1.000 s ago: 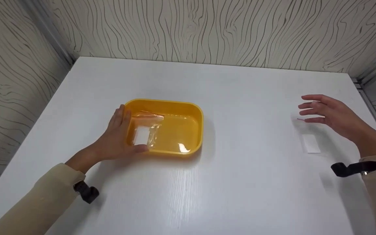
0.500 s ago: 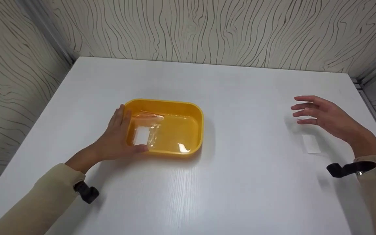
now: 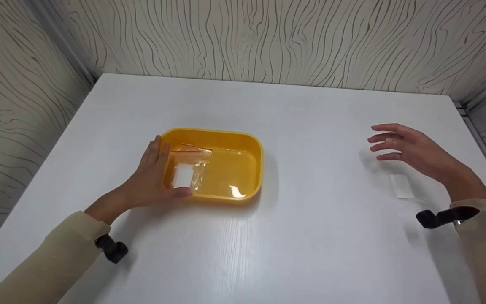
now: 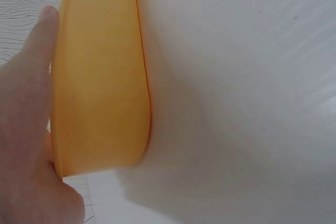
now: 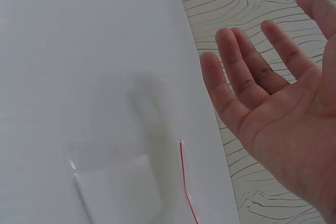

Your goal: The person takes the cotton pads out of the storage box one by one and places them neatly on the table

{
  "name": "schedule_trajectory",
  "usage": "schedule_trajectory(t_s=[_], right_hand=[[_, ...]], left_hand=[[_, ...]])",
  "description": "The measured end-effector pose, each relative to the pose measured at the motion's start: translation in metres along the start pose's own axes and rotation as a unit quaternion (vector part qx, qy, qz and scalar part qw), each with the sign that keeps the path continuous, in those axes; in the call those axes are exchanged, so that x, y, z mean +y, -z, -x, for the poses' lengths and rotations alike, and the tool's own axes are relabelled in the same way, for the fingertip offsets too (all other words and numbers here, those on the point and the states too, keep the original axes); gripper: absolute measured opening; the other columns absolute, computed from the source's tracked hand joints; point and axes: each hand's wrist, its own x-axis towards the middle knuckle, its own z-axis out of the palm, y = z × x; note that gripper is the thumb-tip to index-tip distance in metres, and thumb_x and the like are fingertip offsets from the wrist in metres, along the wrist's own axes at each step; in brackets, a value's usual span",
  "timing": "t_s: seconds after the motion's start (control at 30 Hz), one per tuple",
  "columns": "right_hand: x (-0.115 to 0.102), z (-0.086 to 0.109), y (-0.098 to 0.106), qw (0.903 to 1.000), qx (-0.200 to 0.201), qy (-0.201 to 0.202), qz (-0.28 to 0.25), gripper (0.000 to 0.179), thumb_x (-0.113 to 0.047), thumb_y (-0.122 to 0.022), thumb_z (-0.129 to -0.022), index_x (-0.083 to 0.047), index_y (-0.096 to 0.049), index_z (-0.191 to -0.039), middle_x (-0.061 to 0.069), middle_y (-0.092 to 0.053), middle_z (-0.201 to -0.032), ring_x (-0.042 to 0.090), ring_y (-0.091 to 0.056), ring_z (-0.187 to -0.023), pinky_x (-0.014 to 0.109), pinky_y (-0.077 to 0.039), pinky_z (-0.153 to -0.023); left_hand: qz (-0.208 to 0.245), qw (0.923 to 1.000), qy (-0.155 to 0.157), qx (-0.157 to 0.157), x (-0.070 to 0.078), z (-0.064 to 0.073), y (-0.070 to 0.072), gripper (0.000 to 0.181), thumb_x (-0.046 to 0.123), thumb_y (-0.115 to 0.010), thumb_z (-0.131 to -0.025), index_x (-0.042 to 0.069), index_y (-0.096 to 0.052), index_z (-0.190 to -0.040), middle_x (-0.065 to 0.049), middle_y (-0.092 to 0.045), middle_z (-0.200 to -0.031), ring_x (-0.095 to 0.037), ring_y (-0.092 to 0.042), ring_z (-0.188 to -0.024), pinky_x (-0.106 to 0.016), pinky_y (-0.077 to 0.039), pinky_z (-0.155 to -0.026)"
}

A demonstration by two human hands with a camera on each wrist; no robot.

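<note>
In the head view a yellow plastic tray (image 3: 211, 197) stands left of centre. My left hand (image 3: 147, 181) rests against its left end, straight fingers along that side and thumb on the near rim; the left wrist view shows the hand (image 4: 26, 114) along the tray's edge (image 4: 102, 77). Inside the tray lies a clear zip bag (image 3: 190, 157) with a red strip and a white piece. My right hand (image 3: 416, 152) hovers over the right side, fingers apart and holding nothing. Below it another clear zip bag (image 5: 126, 187) lies flat, with a white piece and red strip (image 5: 185, 182).
The white table (image 3: 310, 219) runs back to a wood-grain patterned wall (image 3: 268, 42). Metal frame posts stand at its back corners. A black wrist mount (image 3: 111, 249) is on the left sleeve, and another black mount (image 3: 441, 217) is on the right.
My right hand has moved a little leftward above the table, its fingers still loose. The left hand, the tray and both bags stay in place.
</note>
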Motion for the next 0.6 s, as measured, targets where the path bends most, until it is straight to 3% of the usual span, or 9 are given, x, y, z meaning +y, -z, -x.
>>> schedule_trajectory(t_s=[0.13, 0.37, 0.6], right_hand=[[-0.002, -0.002, -0.002, 0.9999, 0.001, -0.003, 0.017, 0.042, -0.008, -0.046, -0.109, -0.009, -0.045, -0.151, 0.007, -0.059, -0.135, 0.014, -0.064, -0.117, 0.026, -0.055, -0.092], [-0.007, -0.006, -0.007, 1.0000, -0.009, 0.002, 0.001, 0.042, -0.005, -0.046, -0.108, -0.007, -0.046, -0.149, 0.009, -0.059, -0.133, 0.018, -0.064, -0.117, 0.028, -0.056, -0.093], [-0.012, -0.010, -0.013, 0.9995, -0.017, -0.007, 0.026, 0.042, -0.008, -0.048, -0.108, -0.007, -0.046, -0.150, 0.011, -0.058, -0.134, 0.018, -0.064, -0.118, 0.028, -0.055, -0.094]], left_hand=[[-0.008, 1.0000, -0.001, 0.002, 0.000, 0.000, -0.001, 0.134, 0.066, -0.073, -0.081, -0.003, 0.010, -0.159, -0.025, 0.022, -0.165, -0.045, 0.017, -0.152, -0.069, -0.009, -0.118], [-0.027, 0.9996, -0.010, 0.006, -0.001, -0.001, -0.002, 0.132, 0.064, -0.072, -0.083, -0.006, 0.009, -0.159, -0.025, 0.021, -0.165, -0.043, 0.020, -0.152, -0.060, 0.007, -0.122], [-0.030, 0.9995, -0.010, 0.005, -0.001, -0.001, -0.002, 0.131, 0.063, -0.073, -0.083, -0.006, 0.009, -0.158, -0.025, 0.022, -0.165, -0.043, 0.021, -0.152, -0.059, 0.008, -0.121]])
